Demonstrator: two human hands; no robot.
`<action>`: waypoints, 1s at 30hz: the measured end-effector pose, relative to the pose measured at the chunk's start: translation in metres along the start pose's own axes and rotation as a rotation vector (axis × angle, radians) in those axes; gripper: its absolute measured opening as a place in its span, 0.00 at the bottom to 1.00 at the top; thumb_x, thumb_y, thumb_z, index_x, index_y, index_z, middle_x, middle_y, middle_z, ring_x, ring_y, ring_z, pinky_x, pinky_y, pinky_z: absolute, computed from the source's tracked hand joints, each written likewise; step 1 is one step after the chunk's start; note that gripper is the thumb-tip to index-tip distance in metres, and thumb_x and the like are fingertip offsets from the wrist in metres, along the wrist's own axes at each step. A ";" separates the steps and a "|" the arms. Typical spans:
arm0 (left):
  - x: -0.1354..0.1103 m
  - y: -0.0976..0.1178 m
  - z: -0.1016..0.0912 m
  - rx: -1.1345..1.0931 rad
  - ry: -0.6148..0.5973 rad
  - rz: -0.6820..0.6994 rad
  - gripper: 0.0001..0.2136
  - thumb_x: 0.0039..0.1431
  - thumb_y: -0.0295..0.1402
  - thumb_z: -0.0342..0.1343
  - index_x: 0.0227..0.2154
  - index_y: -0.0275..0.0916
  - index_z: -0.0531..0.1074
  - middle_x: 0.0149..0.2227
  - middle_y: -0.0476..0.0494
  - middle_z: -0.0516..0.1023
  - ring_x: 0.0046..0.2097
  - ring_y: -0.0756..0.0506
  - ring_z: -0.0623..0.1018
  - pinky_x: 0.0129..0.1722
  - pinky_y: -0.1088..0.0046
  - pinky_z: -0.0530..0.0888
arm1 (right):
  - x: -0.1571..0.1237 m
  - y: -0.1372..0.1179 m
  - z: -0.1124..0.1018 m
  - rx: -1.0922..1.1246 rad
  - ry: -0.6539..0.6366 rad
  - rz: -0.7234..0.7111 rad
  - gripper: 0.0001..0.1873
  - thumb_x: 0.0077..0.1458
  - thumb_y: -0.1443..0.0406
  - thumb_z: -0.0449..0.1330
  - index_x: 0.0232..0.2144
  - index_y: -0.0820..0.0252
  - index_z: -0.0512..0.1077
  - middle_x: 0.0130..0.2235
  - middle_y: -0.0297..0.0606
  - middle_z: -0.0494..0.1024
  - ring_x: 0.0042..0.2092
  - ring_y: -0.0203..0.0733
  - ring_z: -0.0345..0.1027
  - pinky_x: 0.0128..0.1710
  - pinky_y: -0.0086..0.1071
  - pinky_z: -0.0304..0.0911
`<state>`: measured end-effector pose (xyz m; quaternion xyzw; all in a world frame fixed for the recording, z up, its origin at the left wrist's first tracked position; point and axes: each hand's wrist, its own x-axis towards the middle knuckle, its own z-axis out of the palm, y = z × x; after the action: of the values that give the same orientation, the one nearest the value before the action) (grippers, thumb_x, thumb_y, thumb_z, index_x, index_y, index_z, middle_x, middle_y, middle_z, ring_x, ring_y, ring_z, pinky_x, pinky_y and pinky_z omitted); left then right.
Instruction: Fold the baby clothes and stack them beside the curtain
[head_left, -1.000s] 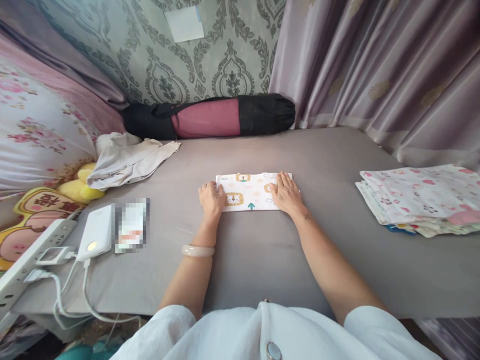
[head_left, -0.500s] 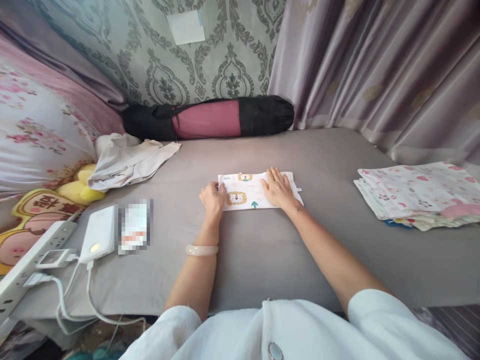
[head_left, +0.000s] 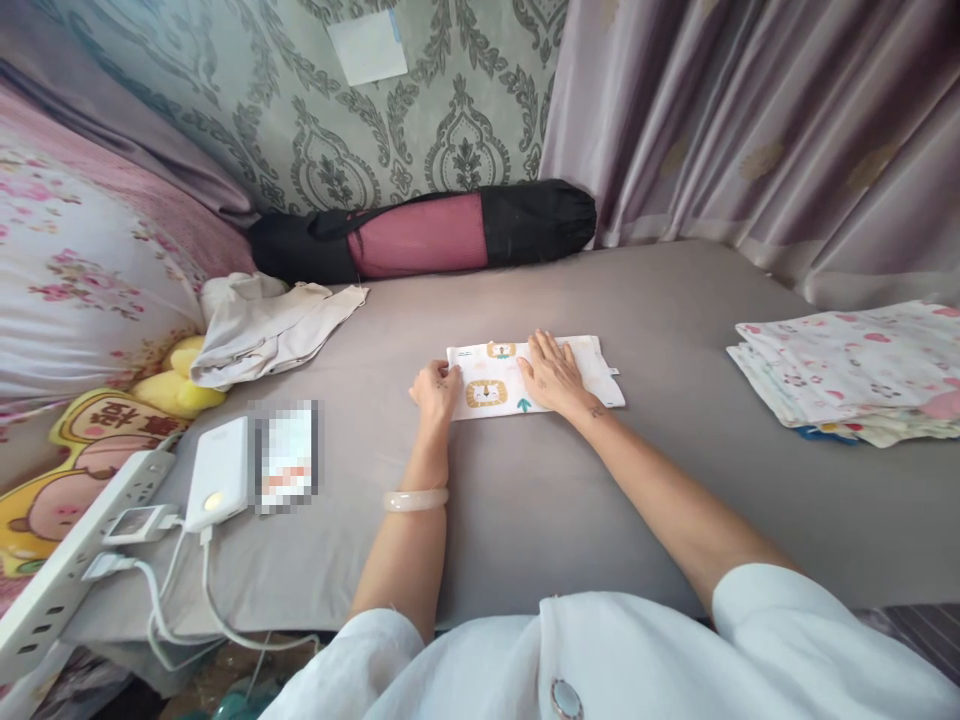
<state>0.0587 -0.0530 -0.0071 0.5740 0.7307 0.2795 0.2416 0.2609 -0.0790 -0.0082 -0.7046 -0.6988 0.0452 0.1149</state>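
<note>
A white folded cloth printed with lion faces and a small green plant lies flat on the grey bed sheet in front of me. My left hand is closed on its left edge, thumb on top and fingers curled at the side. Flat across the cloth's middle rests my right hand, fingers stretched out and pointing away from me. The cloth's right end shows past that hand, with a small white tag sticking out.
A stack of folded printed cloths lies at right. Toward the left are a crumpled beige cloth, a white power bank on a cable, and a power strip. A long black-and-pink bag lies along the wall.
The view has shifted slightly. My right hand has slid a little leftward over the cloth, so more of its right end shows. My left hand keeps its grip on the left edge.
</note>
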 end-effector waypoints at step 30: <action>0.006 -0.001 -0.003 -0.010 0.109 -0.041 0.12 0.62 0.36 0.48 0.35 0.43 0.76 0.41 0.44 0.82 0.48 0.40 0.76 0.53 0.58 0.62 | 0.007 -0.068 0.032 0.036 0.011 -0.152 0.34 0.67 0.57 0.39 0.66 0.77 0.53 0.69 0.54 0.51 0.70 0.51 0.40 0.68 0.45 0.31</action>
<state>0.0541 -0.0477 -0.0060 0.5419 0.7529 0.3089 0.2100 0.1878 -0.0688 -0.0232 -0.6476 -0.7487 0.0451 0.1346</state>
